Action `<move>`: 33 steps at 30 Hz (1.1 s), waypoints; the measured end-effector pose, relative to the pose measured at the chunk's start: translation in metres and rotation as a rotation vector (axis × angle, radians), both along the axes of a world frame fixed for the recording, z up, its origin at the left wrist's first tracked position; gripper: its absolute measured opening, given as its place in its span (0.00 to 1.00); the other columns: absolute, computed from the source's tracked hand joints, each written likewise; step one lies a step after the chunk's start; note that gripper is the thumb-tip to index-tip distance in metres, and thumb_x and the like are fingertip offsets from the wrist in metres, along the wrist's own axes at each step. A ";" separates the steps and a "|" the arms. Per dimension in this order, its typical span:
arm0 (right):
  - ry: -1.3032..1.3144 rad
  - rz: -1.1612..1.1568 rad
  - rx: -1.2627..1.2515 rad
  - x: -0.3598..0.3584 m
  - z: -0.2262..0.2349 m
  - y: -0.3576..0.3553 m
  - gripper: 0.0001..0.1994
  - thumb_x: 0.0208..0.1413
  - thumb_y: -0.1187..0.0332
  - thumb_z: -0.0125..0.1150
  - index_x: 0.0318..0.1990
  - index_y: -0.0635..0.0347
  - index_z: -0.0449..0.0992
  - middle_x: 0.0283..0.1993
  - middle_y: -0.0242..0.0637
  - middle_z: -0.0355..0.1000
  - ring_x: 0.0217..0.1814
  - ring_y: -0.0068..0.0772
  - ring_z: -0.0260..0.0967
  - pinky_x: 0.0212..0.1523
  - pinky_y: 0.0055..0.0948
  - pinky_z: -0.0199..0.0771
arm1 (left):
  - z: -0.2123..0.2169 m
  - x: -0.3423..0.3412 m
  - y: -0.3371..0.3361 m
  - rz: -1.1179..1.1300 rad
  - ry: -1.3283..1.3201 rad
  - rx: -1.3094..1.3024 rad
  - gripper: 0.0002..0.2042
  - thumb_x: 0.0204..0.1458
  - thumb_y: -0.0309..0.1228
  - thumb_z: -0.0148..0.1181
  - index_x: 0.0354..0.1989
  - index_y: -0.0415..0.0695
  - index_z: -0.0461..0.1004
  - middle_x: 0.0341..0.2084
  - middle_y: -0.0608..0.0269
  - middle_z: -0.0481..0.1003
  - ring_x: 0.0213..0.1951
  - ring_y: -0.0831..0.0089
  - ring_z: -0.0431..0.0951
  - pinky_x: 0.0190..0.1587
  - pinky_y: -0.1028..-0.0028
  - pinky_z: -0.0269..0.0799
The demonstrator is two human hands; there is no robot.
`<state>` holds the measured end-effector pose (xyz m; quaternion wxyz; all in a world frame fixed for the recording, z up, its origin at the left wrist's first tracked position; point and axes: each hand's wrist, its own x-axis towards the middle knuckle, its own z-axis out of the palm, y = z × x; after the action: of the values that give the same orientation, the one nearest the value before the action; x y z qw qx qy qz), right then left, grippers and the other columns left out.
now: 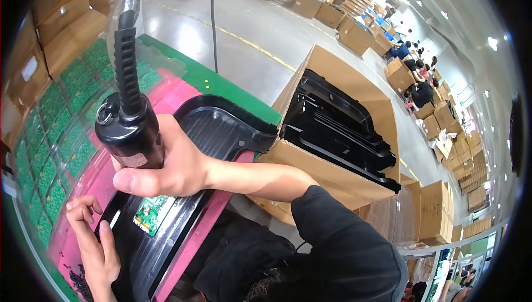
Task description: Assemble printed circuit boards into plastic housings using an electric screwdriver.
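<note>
Pink mat [62,238], cylindrical tool [128,129], ribbed panel [210,127]

A single head-worn fisheye camera is looking down from close above the fingers [83,212] and counter [194,65], while its upper edge is taking in the distant floor [249,27].

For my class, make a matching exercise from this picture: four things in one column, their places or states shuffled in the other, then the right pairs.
Things
1. power tool
2. single circuit board
3. tiny black pieces
4. open cardboard box

Places or states
A. filled with black plastic parts
B. held in the right hand
C. scattered on the pink mat
D. lying on the black panel

Pairs: 1-B, 2-D, 3-C, 4-A
</note>
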<state>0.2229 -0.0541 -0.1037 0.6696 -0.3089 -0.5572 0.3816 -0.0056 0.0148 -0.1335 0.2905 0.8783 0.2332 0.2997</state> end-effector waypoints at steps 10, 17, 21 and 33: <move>0.177 0.217 -0.054 -0.007 -0.008 0.013 0.16 0.47 0.66 0.67 0.36 0.64 0.67 0.21 0.29 0.64 0.13 0.17 0.61 0.13 0.20 0.60 | 0.000 -0.003 0.000 -0.049 0.035 -0.005 0.10 0.54 0.25 0.44 0.43 0.40 0.56 0.38 0.56 0.57 0.44 0.64 0.58 0.57 0.70 0.50; 0.084 0.239 0.051 -0.008 -0.014 0.018 0.14 0.48 0.67 0.65 0.36 0.66 0.68 0.19 0.31 0.67 0.13 0.18 0.61 0.13 0.20 0.60 | 0.001 -0.001 -0.004 -0.039 0.034 0.005 0.12 0.54 0.24 0.44 0.46 0.38 0.57 0.38 0.56 0.57 0.44 0.63 0.59 0.57 0.70 0.50; 0.091 0.232 0.066 -0.011 -0.011 0.020 0.14 0.48 0.67 0.64 0.36 0.65 0.68 0.19 0.32 0.68 0.12 0.19 0.61 0.14 0.20 0.60 | 0.002 -0.001 -0.001 -0.052 0.057 0.022 0.12 0.54 0.24 0.44 0.46 0.37 0.57 0.38 0.56 0.57 0.45 0.63 0.59 0.57 0.71 0.50; 0.688 -0.171 -0.546 0.033 0.000 0.044 0.13 0.55 0.61 0.60 0.30 0.60 0.66 0.25 0.36 0.69 0.18 0.27 0.67 0.18 0.27 0.71 | 0.009 -0.001 -0.006 0.015 0.187 0.197 0.14 0.46 0.19 0.50 0.43 0.36 0.60 0.38 0.53 0.61 0.44 0.57 0.62 0.56 0.67 0.56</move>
<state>0.2556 -0.0100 -0.1041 0.7390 -0.3745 -0.1535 0.5385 -0.0069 0.0085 -0.1249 0.1775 0.9249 0.2352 0.2403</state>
